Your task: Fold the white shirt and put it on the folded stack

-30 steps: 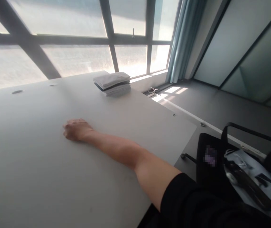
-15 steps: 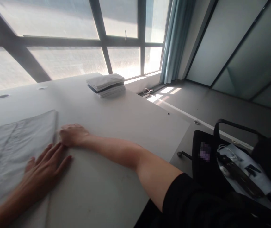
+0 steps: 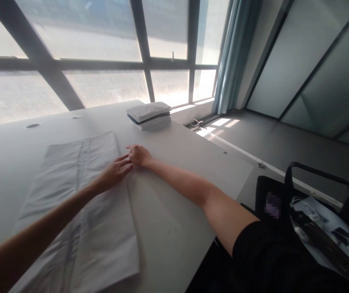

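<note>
A light-grey folded cloth (image 3: 104,228) lies on the white table, with a seamed, wrinkled strip running along its length. My left hand (image 3: 113,175) rests flat on its right part, fingers stretched to the cloth's edge and meeting my right hand. Just off that edge, my right hand (image 3: 139,155) is low over the tabletop with its fingers mostly curled and the forefinger pointing left. Its palm side is hidden, so whatever may be inside it does not show.
Beyond my hands a stack of folded white and dark cloths (image 3: 149,116) sits near the window. The white table (image 3: 174,244) ends at a right-hand edge. Past it stands a black chair (image 3: 262,191) holding a pale bag (image 3: 311,207). A blue curtain (image 3: 235,61) hangs behind.
My view has shifted so more of the grey cloth shows. My left hand has slid forward along the cloth's edge; my right hand stays beside that edge, its forefinger now more extended.
</note>
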`<act>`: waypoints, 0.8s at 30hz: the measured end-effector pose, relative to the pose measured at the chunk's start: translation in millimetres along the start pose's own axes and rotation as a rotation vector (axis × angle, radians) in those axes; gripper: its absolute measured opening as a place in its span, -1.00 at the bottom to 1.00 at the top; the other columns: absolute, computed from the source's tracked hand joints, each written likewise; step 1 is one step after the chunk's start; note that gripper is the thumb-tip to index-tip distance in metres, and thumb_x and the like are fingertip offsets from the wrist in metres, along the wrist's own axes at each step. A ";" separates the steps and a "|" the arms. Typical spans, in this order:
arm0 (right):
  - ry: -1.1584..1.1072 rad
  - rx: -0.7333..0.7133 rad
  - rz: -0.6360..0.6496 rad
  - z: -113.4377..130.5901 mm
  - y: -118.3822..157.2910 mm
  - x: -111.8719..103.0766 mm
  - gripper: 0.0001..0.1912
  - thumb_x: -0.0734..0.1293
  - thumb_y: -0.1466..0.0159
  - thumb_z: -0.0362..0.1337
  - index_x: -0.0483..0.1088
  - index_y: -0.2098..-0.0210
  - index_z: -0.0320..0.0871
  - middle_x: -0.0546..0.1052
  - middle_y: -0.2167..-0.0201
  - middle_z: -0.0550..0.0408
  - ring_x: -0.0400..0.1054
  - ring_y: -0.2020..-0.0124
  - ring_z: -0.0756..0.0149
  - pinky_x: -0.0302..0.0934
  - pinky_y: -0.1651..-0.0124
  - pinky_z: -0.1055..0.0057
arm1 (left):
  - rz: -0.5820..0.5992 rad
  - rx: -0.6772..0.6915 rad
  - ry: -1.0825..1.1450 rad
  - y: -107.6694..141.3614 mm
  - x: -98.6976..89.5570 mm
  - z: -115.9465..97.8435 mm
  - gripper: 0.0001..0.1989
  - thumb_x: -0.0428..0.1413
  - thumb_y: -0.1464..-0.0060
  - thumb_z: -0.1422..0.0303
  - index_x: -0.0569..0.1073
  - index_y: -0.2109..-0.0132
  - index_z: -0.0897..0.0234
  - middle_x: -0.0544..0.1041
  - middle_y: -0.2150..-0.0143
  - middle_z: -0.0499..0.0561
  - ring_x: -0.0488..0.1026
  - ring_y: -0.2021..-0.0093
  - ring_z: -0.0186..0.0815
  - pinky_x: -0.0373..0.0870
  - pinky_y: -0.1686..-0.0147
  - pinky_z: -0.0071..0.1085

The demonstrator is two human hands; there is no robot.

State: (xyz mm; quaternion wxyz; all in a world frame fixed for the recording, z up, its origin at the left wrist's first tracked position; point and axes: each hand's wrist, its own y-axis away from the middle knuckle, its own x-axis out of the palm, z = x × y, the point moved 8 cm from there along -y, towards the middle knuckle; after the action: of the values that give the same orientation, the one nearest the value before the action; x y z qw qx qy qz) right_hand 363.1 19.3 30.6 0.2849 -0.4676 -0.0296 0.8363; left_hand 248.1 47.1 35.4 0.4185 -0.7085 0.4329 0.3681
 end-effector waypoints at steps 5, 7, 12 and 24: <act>-0.022 -0.132 -0.024 22.6 13.2 0.8 -0.57 0.24 -0.39 -0.43 0.46 -0.21 -0.25 0.52 -0.22 -0.13 0.36 -0.26 0.24 0.16 -0.35 0.34 | -0.037 0.002 -0.149 58.8 -55.7 58.5 -0.27 -0.16 -0.27 -0.16 0.52 -0.25 0.22 0.43 -0.36 0.16 0.35 -0.36 0.02 0.24 -0.37 -0.04; -0.008 -0.211 0.010 42.6 23.1 9.5 -0.57 0.25 -0.38 -0.42 0.45 -0.22 -0.25 0.49 -0.25 -0.15 0.32 -0.29 0.22 0.13 -0.37 0.30 | -0.025 -0.075 -0.245 103.7 -70.0 80.4 -0.29 -0.14 -0.29 -0.11 0.47 -0.31 0.23 0.42 -0.37 0.16 0.30 -0.39 0.04 0.22 -0.38 -0.01; 0.079 -0.328 0.102 103.3 67.2 43.5 -0.53 0.24 -0.40 -0.34 0.38 -0.27 -0.29 0.35 -0.35 -0.28 0.17 -0.40 0.08 0.03 -0.44 0.13 | 0.004 -0.274 -0.395 192.5 -76.5 108.7 -0.34 -0.23 -0.37 -0.03 0.30 -0.44 0.10 0.24 -0.49 0.03 0.11 -0.50 -0.01 0.12 -0.41 0.01; 0.244 -0.300 0.293 110.6 44.8 75.5 -0.35 0.08 -0.51 -0.04 0.15 -0.44 -0.32 0.10 -0.49 -0.30 -0.11 -0.53 0.01 -0.21 -0.51 0.01 | 0.038 -0.462 -0.390 165.7 -67.9 106.2 -0.34 -0.21 -0.40 0.06 0.18 -0.50 0.26 0.03 -0.56 0.18 -0.07 -0.55 0.06 -0.02 -0.43 0.08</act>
State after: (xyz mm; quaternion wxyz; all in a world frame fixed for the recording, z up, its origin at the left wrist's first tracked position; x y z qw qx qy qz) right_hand 224.4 43.9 20.7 0.0894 -0.6017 -0.0508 0.7921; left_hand 54.4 119.1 9.8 0.3143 -0.6926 0.2624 0.5939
